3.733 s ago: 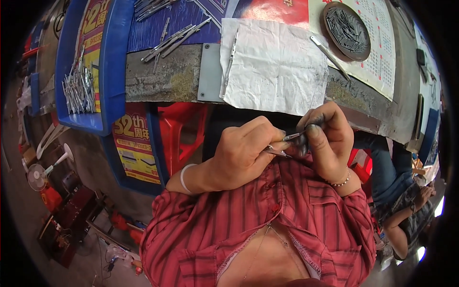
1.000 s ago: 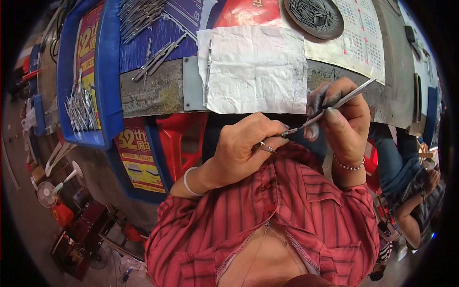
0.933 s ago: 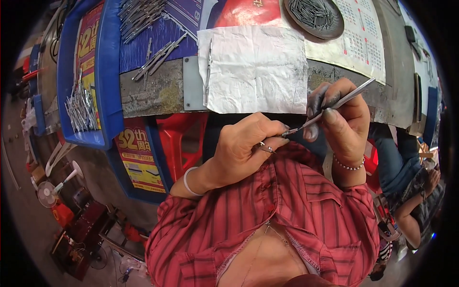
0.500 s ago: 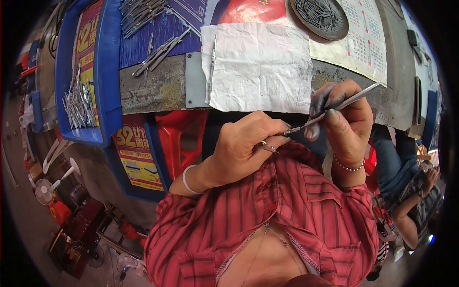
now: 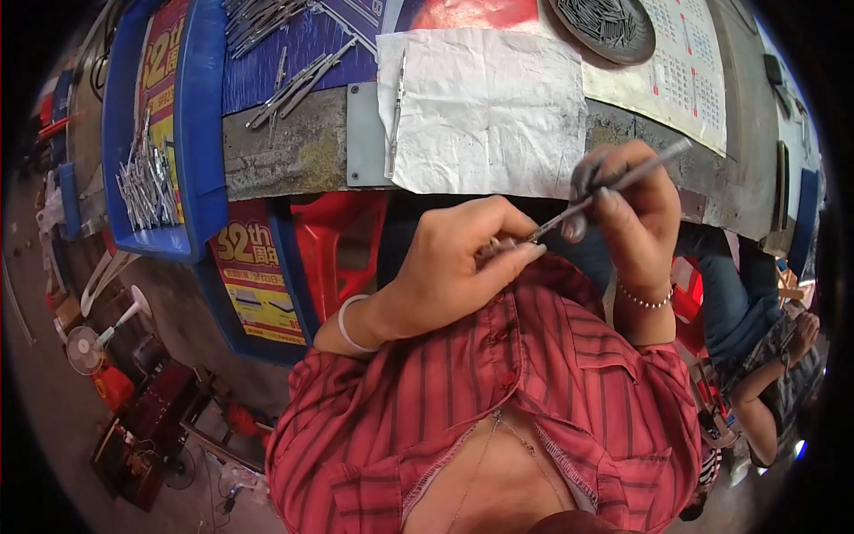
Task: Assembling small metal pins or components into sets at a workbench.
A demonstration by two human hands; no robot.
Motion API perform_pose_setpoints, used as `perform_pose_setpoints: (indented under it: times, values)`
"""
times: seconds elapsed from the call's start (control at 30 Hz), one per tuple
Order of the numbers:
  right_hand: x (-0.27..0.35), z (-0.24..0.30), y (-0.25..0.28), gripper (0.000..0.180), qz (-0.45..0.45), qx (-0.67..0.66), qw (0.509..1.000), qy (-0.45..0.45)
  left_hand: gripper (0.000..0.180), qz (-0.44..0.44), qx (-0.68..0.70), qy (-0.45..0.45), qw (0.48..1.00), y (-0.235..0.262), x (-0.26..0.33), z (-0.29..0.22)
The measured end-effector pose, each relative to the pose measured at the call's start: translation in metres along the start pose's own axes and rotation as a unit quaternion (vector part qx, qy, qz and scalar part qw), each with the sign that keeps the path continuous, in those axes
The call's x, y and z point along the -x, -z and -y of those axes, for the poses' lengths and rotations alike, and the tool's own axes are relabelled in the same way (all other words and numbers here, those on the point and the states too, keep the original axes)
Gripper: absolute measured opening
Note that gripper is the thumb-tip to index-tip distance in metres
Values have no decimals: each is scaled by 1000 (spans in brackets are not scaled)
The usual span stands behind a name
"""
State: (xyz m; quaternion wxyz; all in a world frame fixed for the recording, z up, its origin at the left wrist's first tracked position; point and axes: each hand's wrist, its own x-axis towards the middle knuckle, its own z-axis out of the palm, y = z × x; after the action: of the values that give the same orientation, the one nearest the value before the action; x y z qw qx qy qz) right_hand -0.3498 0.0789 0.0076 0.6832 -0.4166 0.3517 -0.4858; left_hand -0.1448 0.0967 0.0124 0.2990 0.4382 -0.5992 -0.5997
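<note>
Basically, the rod [image 5: 658, 163] is held slantwise in the right hand [image 5: 630, 200], pinched narrow between thumb and fingers, its far end jutting up past the knuckles; presumably it is gripped mid-length so the lower tip can be aimed. That tip is brought to the fingertips of the left hand [image 5: 463, 254], where a small metal part [image 5: 496, 246] is pinched between thumb and curled fingers, likely for steadiness. Rod and part are both held in front of the shirt [image 5: 507, 356], just off the bench [image 5: 289, 147] edge, probably for a close view. One slim piece [image 5: 397, 111] is laid along the left side of the paper [image 5: 489, 107], perhaps so it is kept clean and easily spotted. Pins [image 5: 609, 20] are gathered in a dish [image 5: 624, 61], likely against rolling.

Most of the part is covered by the left fingers; its shape cannot be told. Whether it is touched by the rod tip cannot be told either. Blur is seen on the rod's upper end. The dish and the far pile [image 5: 258, 22] are cut off at the top.
</note>
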Motion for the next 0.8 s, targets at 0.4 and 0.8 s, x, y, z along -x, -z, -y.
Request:
perform_pose_setpoints:
  times: [0.4, 0.8]
  values:
    - [12, -6, 10, 15, -29, -24, 999, -22, 9, 27, 326, 190, 926, -17, -2, 2]
    - [8, 16, 24, 16, -133, 82, 987, 45, 16, -79, -153, -181, 968, -21, -8, 3]
